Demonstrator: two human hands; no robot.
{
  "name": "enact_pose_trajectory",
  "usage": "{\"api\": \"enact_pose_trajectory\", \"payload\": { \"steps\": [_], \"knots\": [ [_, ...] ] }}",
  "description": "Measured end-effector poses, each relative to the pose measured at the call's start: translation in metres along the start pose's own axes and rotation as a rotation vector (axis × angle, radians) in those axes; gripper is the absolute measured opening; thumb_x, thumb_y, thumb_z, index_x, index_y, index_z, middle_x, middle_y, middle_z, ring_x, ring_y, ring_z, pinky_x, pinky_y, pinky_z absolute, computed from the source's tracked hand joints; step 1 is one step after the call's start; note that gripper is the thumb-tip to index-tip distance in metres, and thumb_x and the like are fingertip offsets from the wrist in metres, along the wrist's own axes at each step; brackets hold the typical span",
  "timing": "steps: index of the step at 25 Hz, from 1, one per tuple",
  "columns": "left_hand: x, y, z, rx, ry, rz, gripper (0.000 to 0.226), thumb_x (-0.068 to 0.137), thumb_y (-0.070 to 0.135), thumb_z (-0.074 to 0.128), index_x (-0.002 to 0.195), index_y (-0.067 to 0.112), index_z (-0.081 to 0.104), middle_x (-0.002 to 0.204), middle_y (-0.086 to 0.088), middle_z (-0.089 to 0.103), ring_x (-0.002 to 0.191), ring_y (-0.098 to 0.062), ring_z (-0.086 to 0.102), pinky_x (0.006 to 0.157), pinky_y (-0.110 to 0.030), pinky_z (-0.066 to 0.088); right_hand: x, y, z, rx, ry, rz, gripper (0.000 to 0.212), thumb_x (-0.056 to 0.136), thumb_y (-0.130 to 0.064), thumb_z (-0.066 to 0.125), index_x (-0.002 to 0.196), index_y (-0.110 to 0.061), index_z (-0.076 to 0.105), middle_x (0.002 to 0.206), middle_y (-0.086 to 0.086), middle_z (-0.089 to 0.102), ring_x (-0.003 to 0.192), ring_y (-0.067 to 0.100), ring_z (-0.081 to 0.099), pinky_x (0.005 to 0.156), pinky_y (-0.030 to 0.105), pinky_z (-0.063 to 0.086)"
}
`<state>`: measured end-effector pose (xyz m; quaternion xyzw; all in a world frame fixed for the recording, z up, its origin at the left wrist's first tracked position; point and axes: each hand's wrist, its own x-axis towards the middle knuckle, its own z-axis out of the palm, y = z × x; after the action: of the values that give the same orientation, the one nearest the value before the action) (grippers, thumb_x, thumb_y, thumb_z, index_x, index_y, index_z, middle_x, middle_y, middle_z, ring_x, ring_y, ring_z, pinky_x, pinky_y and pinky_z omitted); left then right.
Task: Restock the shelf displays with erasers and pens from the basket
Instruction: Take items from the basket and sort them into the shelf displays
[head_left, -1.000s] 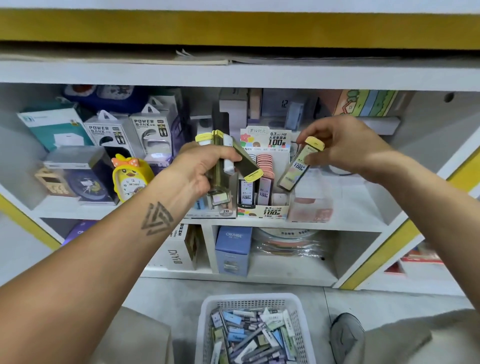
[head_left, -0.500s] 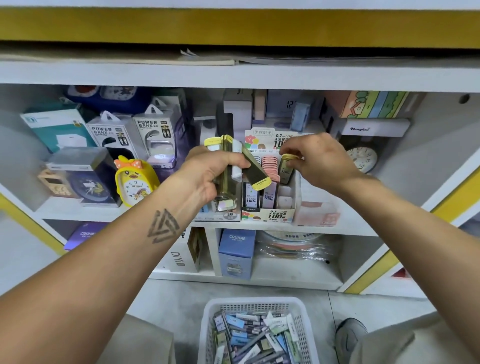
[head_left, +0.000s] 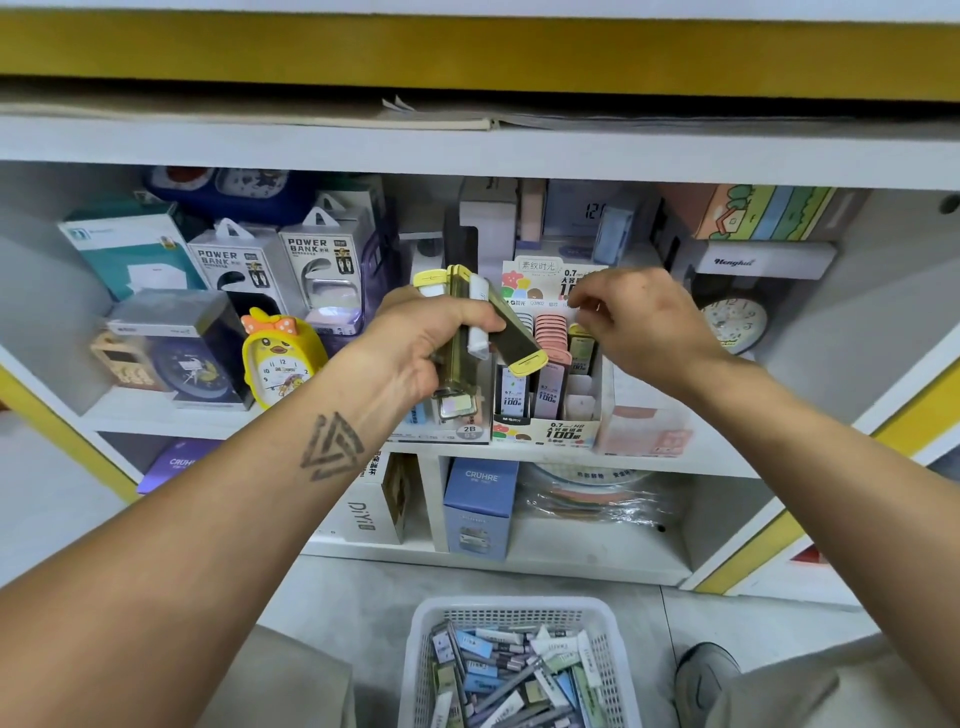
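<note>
The left hand is raised in front of the middle shelf and grips a bundle of flat yellow-capped lead cases, fingers and thumb curled round their middle; most stand upright, while one case fans out to the right with its yellow cap pointing down toward the display box. That cardboard display box sits at the front edge of the shelf, printed "0.7" and "100", with rows of pink-capped cases in its far slots and a few purple and blue ones nearer. The right hand hovers just right of the bundle, over the right side of the box, its fingertips curled downward next to a yellow-capped case standing in the right-hand slot; whether they pinch it or are just apart from it cannot be told. The two hands are close together but not touching. Near the bottom of the view, on the floor below the shelving, a white plastic basket holds a jumble of more cases in blue, green, white and purple. To the left on the shelf stand a yellow duck alarm clock and two boxes marked "POWER BANK".
</note>
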<state>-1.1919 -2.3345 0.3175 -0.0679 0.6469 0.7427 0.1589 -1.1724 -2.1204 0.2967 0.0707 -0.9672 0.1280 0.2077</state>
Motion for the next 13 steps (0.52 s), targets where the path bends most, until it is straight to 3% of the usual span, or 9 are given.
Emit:
{"api": "enact_pose_trajectory", "payload": {
  "steps": [2,6,9,13],
  "knots": [
    [-0.001,0.0,0.0,0.006,0.006,0.001,0.063,0.062,-0.013,0.079,0.12,-0.005,0.057,0.088,-0.027,0.07,0.062,-0.038,0.071,0.052,-0.047,0.056,-0.002,-0.007,-0.001,0.156,-0.114,0.022,0.007,0.09,-0.029,0.07,0.091,-0.022,0.073,0.084,-0.005,0.07,0.082,0.018,0.064,0.073,0.034,0.053],
    [-0.002,0.001,0.0,0.011,0.015,0.0,0.063,0.061,-0.013,0.08,0.119,-0.005,0.057,0.093,-0.029,0.071,0.066,-0.04,0.072,0.054,-0.05,0.057,-0.006,-0.014,0.005,0.115,-0.269,0.008,0.006,0.085,-0.025,0.078,0.084,-0.022,0.073,0.075,-0.011,0.065,0.077,0.013,0.063,0.07,0.032,0.053],
    [-0.002,0.001,-0.001,0.005,0.016,0.003,0.061,0.061,-0.012,0.08,0.118,-0.006,0.058,0.086,-0.026,0.07,0.061,-0.037,0.07,0.052,-0.049,0.057,-0.006,-0.013,0.005,0.136,-0.252,0.002,0.003,0.085,-0.021,0.078,0.087,-0.02,0.075,0.078,-0.008,0.068,0.076,0.014,0.063,0.069,0.031,0.052],
    [-0.004,0.0,0.001,-0.002,0.01,0.007,0.063,0.061,-0.012,0.081,0.118,-0.005,0.057,0.089,-0.028,0.07,0.064,-0.039,0.071,0.054,-0.05,0.056,-0.011,-0.018,0.01,-0.095,-0.131,-0.045,0.009,0.089,-0.03,0.072,0.088,-0.022,0.07,0.08,-0.003,0.068,0.076,0.024,0.059,0.061,0.031,0.039]
  ]
}}
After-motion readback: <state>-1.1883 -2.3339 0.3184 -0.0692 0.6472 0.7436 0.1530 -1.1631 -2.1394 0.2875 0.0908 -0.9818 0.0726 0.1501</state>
